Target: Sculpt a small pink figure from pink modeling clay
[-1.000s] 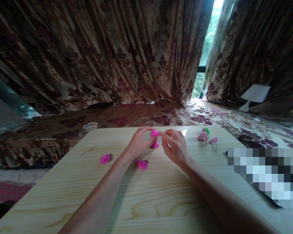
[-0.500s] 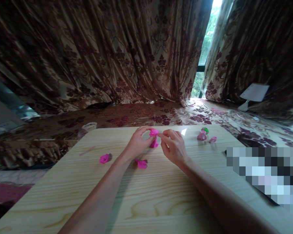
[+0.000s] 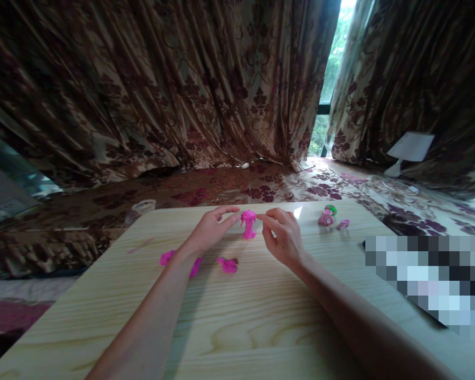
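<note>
A bright pink modelling-clay figure [image 3: 249, 226] stands upright near the far edge of the table, with a rounded top on a narrower stem and a flared foot. My left hand [image 3: 211, 229] is just to its left, thumb and fingers apart with nothing between them. From the other side, my right hand [image 3: 283, 237] reaches in, its index fingertip at the figure's top and the other fingers curled. Whether anything small is in that hand's fingers I cannot make out. Nearer me lie a pink clay lump [image 3: 228, 265] and another pink lump [image 3: 167, 258], with more pink clay partly behind my left forearm.
Far right on the wooden table [image 3: 237, 322] are a small pink container [image 3: 325, 217], a green piece [image 3: 331, 209] and a pink ring-like piece [image 3: 343, 225]. A blurred-out dark-edged object [image 3: 427, 279] lies at the right. Behind stand a clear tub [image 3: 140, 210] and a white lamp [image 3: 409, 148].
My left hand has let go of the pink clay figure and drawn back to the left, opening. The figure stays standing in place. My right hand has barely moved.
</note>
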Available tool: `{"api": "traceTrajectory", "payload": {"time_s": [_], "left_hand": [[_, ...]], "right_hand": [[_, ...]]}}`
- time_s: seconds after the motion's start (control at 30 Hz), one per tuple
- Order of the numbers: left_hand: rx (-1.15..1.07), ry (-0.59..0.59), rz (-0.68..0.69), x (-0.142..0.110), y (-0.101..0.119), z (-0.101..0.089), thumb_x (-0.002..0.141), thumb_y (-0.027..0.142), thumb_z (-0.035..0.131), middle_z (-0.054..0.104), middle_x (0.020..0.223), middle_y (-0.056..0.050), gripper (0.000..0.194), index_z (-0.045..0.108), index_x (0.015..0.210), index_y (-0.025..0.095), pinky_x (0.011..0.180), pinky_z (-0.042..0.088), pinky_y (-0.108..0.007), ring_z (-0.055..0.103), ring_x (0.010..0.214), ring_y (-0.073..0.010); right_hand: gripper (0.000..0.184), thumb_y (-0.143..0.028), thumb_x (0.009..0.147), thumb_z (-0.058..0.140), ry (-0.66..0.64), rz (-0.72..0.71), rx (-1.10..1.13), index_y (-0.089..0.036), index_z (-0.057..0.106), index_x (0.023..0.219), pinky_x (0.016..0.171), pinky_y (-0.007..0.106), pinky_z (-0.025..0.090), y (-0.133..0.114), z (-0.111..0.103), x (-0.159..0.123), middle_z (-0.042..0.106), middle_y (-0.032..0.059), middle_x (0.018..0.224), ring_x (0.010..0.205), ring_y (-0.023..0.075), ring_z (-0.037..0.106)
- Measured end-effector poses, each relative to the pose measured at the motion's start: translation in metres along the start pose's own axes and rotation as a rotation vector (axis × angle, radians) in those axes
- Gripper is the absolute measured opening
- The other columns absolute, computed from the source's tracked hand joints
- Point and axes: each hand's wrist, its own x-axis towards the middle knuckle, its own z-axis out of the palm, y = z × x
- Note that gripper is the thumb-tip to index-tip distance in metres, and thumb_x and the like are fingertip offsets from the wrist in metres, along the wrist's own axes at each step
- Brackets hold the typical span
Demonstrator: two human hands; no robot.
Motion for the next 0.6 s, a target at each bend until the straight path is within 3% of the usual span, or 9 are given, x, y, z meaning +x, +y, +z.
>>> {"api": "traceTrajectory", "payload": {"time_s": [0.2,0.4,0.6], "left_hand": [[0.041,-0.026,0.037,-0.001,0.003,0.004,0.073,0.042,0.061,0.066,0.107,-0.007,0.039,0.064,0.105,0.020,0.095,0.037,-0.040,0.057,0.100,-0.0221],[0.039,-0.045,0.048,-0.002,0.003,0.008,0.070,0.040,0.064,0.066,0.108,-0.004,0.037,0.065,0.102,0.022,0.101,0.033,-0.040,0.057,0.103,-0.0211],[0.047,-0.049,0.057,-0.001,0.002,0.010,0.068,0.040,0.065,0.066,0.107,-0.004,0.040,0.064,0.102,0.020,0.099,0.035,-0.039,0.058,0.101,-0.0208]], "right_hand": [[0.029,-0.013,0.083,0.048,0.012,0.022,0.004,-0.022,0.062,0.107,0.077,0.033,0.038,0.000,0.001,0.000,0.059,0.0052,0.091,0.087,0.0178,0.053],[0.017,-0.025,0.085,0.053,0.082,0.078,0.033,-0.022,0.063,0.098,0.078,0.033,0.039,0.001,0.006,0.006,0.061,0.0046,0.091,0.087,0.0176,0.055],[0.014,-0.025,0.084,0.056,0.062,0.052,0.017,-0.022,0.064,0.095,0.078,0.033,0.039,-0.001,0.007,0.014,0.060,0.0046,0.090,0.087,0.0180,0.054]]}}
